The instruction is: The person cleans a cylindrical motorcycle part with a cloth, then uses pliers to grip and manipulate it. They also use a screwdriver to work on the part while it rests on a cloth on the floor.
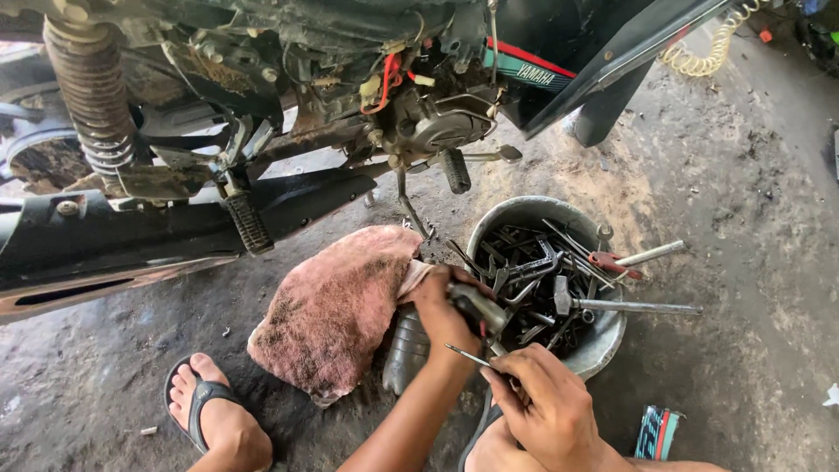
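Handle (476, 306), dark, rubber-clad: clenched in left hand (441, 310) just beside tool bucket (524, 214) on the floor. Right hand (551, 406) pinches a thin metal rod (468, 355), tip aimed toward the handle. Pink rag (336, 306) alongside. Step judged: probing the part; next calls for steady alignment.

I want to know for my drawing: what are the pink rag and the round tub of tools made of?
The pink rag looks like fuzzy terry cloth, stained dark with grease. The tub seems to be dull grey metal, though it could be plastic. The tools inside look like greasy steel, glinting in spots.
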